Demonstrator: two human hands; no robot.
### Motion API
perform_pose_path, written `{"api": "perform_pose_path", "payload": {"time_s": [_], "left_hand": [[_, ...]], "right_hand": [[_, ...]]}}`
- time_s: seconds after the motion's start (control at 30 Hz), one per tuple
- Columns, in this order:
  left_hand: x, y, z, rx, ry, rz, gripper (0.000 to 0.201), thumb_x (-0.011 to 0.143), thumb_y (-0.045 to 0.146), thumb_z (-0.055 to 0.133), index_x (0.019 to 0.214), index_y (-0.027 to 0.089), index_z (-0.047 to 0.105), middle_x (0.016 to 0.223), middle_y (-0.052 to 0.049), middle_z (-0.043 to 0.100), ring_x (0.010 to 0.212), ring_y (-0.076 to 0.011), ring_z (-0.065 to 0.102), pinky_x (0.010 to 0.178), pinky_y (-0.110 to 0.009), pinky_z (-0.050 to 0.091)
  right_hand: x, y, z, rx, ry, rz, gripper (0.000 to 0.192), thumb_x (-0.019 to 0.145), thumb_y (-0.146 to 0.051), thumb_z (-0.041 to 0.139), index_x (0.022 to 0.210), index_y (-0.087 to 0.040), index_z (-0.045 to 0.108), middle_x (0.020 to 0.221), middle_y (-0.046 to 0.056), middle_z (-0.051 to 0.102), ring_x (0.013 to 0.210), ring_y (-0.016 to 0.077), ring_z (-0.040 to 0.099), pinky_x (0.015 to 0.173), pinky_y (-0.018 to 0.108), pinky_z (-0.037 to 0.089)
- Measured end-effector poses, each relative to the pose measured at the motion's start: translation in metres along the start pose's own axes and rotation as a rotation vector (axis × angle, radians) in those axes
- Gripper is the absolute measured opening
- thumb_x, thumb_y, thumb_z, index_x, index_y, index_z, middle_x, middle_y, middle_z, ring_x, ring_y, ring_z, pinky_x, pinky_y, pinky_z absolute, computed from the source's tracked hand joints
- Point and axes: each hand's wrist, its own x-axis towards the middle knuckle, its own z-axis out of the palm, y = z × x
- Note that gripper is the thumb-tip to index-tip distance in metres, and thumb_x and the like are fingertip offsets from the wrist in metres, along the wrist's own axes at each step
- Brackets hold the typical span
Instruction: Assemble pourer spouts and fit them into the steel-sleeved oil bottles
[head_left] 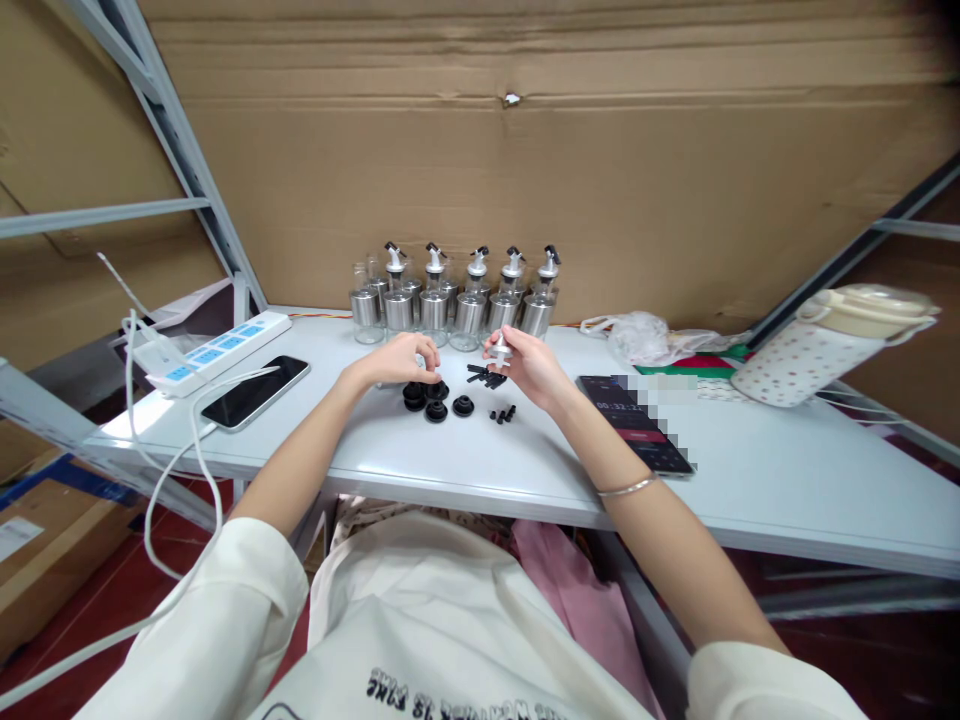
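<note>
My left hand (pixel 405 358) hovers over a cluster of black round rubber stoppers (pixel 436 399) on the white table (pixel 750 470), its fingertips pinched together near one; whether it holds one I cannot tell. My right hand (pixel 525 362) grips a small silver pourer spout (pixel 500 347) between thumb and fingers. Small black pieces (pixel 487 377) lie between the hands, and a few more (pixel 503 413) lie just in front. Behind them stands a row of several glass bottles with steel sleeves and pourer tops (pixel 454 300).
A black phone (pixel 255 391) and a white power strip (pixel 217 353) with cables lie at the left. Another phone with a timer screen (pixel 634 422) lies at the right, beside a plastic bag (pixel 645 335) and a dotted jug on its side (pixel 825 345). Cardboard walls the back.
</note>
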Motion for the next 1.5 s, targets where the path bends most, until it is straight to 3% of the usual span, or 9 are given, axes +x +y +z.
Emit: {"api": "perform_pose_path", "payload": {"time_s": [0.1,0.27,0.47,0.77,0.9,1.03,1.37,1.5], "left_hand": [[0.0,-0.001,0.001,-0.033,0.073,0.017,0.019,0.067,0.033,0.067,0.059,0.016,0.064,0.089,-0.005,0.067,0.085,-0.018,0.061,0.087,-0.033,0.044],[0.001,0.005,0.004,-0.153,0.177,0.099,0.02,0.07,0.032,0.065,0.06,0.015,0.061,0.083,-0.004,0.068,0.08,-0.0157,0.061,0.084,-0.032,0.046],[0.006,0.012,0.012,-0.314,0.174,0.158,0.021,0.072,0.035,0.067,0.066,0.015,0.065,0.086,-0.006,0.066,0.08,-0.0152,0.061,0.08,-0.031,0.048],[0.005,0.01,0.011,-0.214,0.215,0.204,0.01,0.074,0.029,0.07,0.074,0.019,0.07,0.101,-0.005,0.059,0.098,-0.0174,0.058,0.096,-0.036,0.043],[0.004,0.013,0.012,-0.248,0.223,0.21,0.015,0.076,0.025,0.065,0.089,0.019,0.069,0.107,-0.006,0.059,0.101,-0.0174,0.057,0.091,-0.034,0.046],[0.005,0.012,0.014,-0.357,0.255,0.127,0.025,0.08,0.022,0.057,0.104,0.016,0.062,0.105,-0.007,0.064,0.093,-0.0144,0.061,0.086,-0.031,0.049],[0.007,0.008,0.017,-0.467,0.247,0.07,0.03,0.074,0.036,0.067,0.092,0.011,0.065,0.089,-0.008,0.07,0.083,-0.0166,0.066,0.081,-0.032,0.052],[0.008,0.007,0.018,-0.433,0.268,0.024,0.032,0.072,0.037,0.068,0.091,0.012,0.065,0.085,-0.007,0.07,0.079,-0.0159,0.066,0.078,-0.031,0.052]], "right_hand": [[-0.002,0.0,0.001,0.022,-0.041,0.019,0.024,0.077,-0.04,0.066,0.068,-0.019,0.059,0.074,0.0,0.061,0.068,0.0116,0.059,0.062,0.024,0.049],[-0.01,0.0,0.009,-0.011,-0.276,0.13,0.022,0.083,-0.04,0.061,0.078,-0.019,0.06,0.091,0.004,0.066,0.082,0.0171,0.067,0.073,0.034,0.055],[-0.013,0.002,0.014,0.023,-0.338,0.184,0.021,0.088,-0.036,0.057,0.08,-0.018,0.061,0.091,0.006,0.069,0.087,0.0196,0.07,0.077,0.034,0.055],[-0.007,0.004,0.009,0.066,-0.233,0.078,0.021,0.086,-0.036,0.059,0.074,-0.019,0.062,0.104,0.005,0.069,0.081,0.0137,0.065,0.08,0.032,0.052],[-0.004,0.004,0.008,0.116,-0.177,0.044,0.02,0.086,-0.034,0.058,0.073,-0.019,0.06,0.1,0.004,0.07,0.078,0.0128,0.063,0.074,0.028,0.051],[-0.004,0.002,0.008,0.119,-0.129,0.032,0.021,0.088,-0.033,0.054,0.072,-0.019,0.058,0.098,0.004,0.071,0.074,0.0113,0.063,0.074,0.027,0.05],[-0.004,0.0,0.006,0.085,-0.07,0.005,0.023,0.086,-0.039,0.057,0.071,-0.021,0.057,0.092,0.002,0.071,0.073,0.0126,0.064,0.077,0.03,0.051],[-0.001,0.002,0.003,0.112,-0.104,-0.022,0.022,0.084,-0.039,0.058,0.072,-0.021,0.058,0.09,0.001,0.07,0.076,0.0128,0.064,0.076,0.028,0.051]]}}
